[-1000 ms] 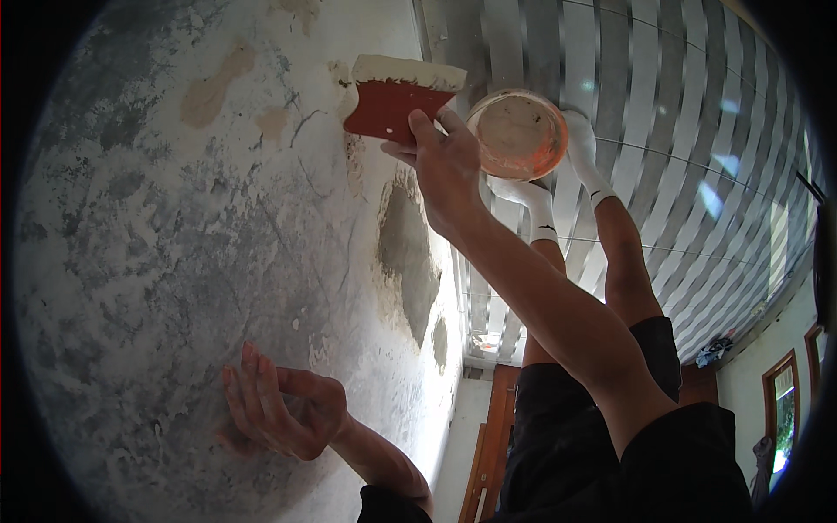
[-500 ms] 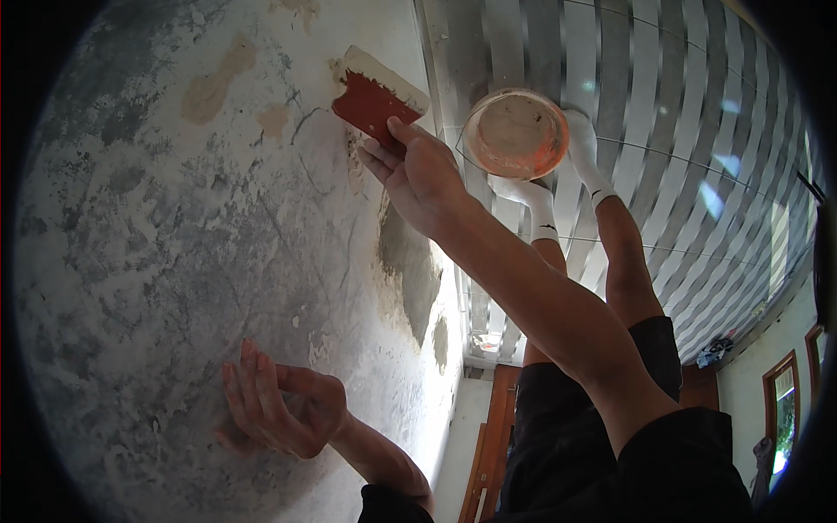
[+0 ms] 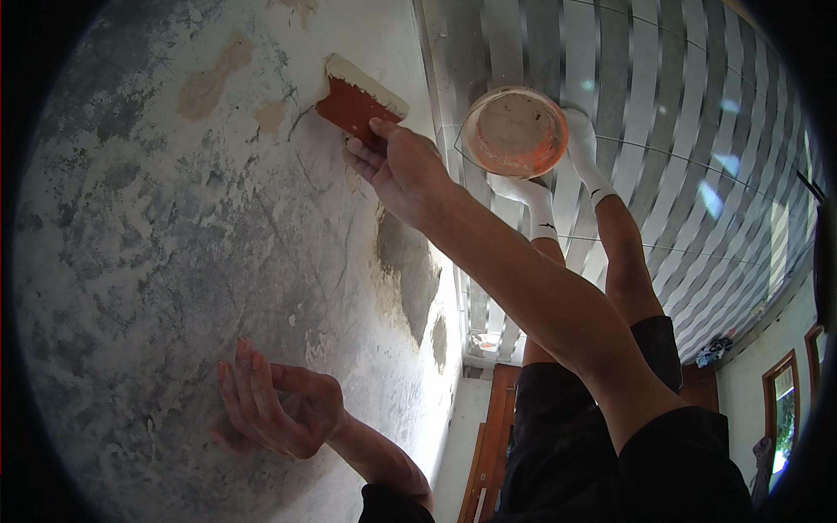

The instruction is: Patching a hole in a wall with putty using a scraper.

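The mottled grey-white wall (image 3: 174,261) fills the left half of my view. My right hand (image 3: 397,166) grips a red putty scraper (image 3: 347,103) with pale filler along its broad edge, held against the upper part of the wall. My left hand (image 3: 283,401) is open at the lower left, fingers loosely bent apart and resting against the wall with nothing in them. Beige patches (image 3: 214,78) mark the wall above, and a rough grey patch (image 3: 405,261) lies below the scraper, beside my right forearm.
An orange bucket (image 3: 514,131) with pale filler inside stands on the grey-and-white striped floor (image 3: 697,218), next to my socked feet (image 3: 584,139). A wooden door (image 3: 488,436) and a wood-framed window (image 3: 780,410) are farther off. Dark cloth (image 3: 715,349) lies by the far wall.
My right hand has moved left along the wall with the scraper, which has tilted and shifted away from the bucket. My left hand stays in place.
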A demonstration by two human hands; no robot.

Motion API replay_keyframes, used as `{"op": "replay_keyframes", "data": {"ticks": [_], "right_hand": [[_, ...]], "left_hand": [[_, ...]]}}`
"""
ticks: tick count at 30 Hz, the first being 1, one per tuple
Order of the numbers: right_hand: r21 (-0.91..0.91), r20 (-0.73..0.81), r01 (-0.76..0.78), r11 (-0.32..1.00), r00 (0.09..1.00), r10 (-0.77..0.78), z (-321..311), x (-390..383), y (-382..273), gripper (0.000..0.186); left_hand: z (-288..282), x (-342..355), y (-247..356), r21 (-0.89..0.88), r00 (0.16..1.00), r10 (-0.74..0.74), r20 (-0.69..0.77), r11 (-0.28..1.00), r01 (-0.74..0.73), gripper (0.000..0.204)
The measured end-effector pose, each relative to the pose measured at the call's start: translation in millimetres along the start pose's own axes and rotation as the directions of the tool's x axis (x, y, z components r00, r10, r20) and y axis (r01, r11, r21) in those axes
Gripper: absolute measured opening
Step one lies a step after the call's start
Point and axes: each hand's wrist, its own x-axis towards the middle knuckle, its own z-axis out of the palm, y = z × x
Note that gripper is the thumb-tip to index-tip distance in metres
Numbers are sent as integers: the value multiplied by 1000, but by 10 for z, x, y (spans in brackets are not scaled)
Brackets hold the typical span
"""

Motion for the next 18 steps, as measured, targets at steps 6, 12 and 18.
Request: {"op": "replay_keyframes", "data": {"ticks": [6,12,18], "right_hand": [[76,-9,-10,997,1000,10,-77,-140,32,18],[105,-29,-21,994,999,24,20,-24,42,15],[207,-10,-50,977,999,53,-123,-79,114,17]], "left_hand": [[-13,-18,-29,-17,1000,22,-1,1000,-22,17],[4,-4,-3,-10,1000,11,-8,1000,-11,15],[-1,-37,-37,-23,1000,18,-10,1000,-18,15]]}}
